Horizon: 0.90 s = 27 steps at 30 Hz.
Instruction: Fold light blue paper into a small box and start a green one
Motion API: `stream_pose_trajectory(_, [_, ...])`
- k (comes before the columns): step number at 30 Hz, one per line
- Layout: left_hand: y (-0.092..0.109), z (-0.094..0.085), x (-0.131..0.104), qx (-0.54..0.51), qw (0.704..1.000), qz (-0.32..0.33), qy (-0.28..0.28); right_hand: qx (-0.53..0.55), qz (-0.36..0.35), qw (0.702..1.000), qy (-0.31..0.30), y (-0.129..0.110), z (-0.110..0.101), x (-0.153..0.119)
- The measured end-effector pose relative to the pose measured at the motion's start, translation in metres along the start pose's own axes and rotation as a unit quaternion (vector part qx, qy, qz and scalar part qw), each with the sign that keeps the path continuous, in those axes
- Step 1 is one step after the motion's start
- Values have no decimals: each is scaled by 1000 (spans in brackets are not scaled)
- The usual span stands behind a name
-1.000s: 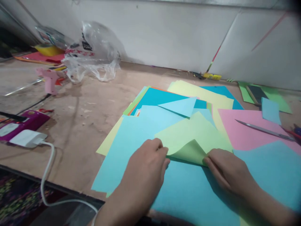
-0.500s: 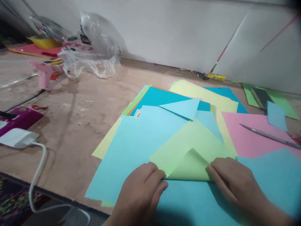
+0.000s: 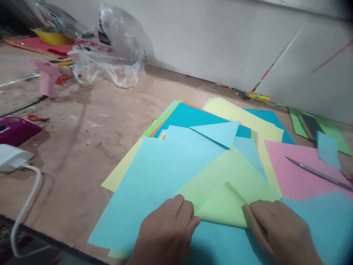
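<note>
A light green sheet of paper (image 3: 215,180) lies over light blue paper, its near corner folded up and over toward its middle. My left hand (image 3: 169,224) pinches the left end of the fold, fingers curled over the edge. At the right end of the fold, my right hand (image 3: 275,224) grips the same sheet between thumb and fingers. Just beyond it rests a folded light blue paper triangle (image 3: 220,133). Under the green sheet spreads a large light blue sheet (image 3: 154,165), on top of a dark teal sheet (image 3: 187,116) and other coloured papers.
Scissors (image 3: 314,171) lie on a pink sheet (image 3: 284,165) at the right. To the left are a pink glue gun (image 3: 47,79), a purple power strip (image 3: 20,130) and a white charger (image 3: 13,158) with its cable. A plastic bag (image 3: 118,48) stands against the wall.
The view has tilted slightly, so the papers appear a little lower at the right. Both hands keep hold of the green paper, whose folded flap appears slightly flatter.
</note>
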<state>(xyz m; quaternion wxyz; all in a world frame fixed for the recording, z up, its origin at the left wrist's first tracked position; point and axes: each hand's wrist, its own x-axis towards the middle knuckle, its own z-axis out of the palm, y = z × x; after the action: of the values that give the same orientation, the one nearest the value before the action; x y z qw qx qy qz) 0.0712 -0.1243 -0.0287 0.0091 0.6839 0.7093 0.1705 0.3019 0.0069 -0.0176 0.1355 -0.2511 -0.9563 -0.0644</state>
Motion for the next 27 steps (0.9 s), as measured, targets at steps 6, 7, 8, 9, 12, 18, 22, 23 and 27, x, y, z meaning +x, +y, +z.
stream_pose_trajectory(6, [6,1,2,81,996,-23,29,42,-4,998,48,1,5,6])
stream_pose_trajectory(7, [7,0,3,90,995,-27,29,44,-2,998,49,1,5,7])
stream_pose_trajectory(8, [8,-1,4,94,995,-28,29,45,2,998,50,0,6,7])
stream_pose_trajectory(9, [9,-2,5,96,995,-29,29,46,5,998,49,0,6,8])
stream_pose_trajectory(12, [10,-5,6,91,995,-34,17,49,9,998,44,0,7,7])
stream_pose_trajectory(18, [9,-7,6,73,997,-39,-8,65,25,997,45,-1,9,5])
stream_pose_trajectory(22, [9,-8,6,73,996,-42,-27,64,27,997,32,-2,9,3])
stream_pose_trajectory(23, [9,-7,6,73,996,-44,-32,63,29,997,27,-2,9,2])
stream_pose_trajectory(27, [9,-9,5,68,996,-50,-40,42,37,998,16,-1,12,1])
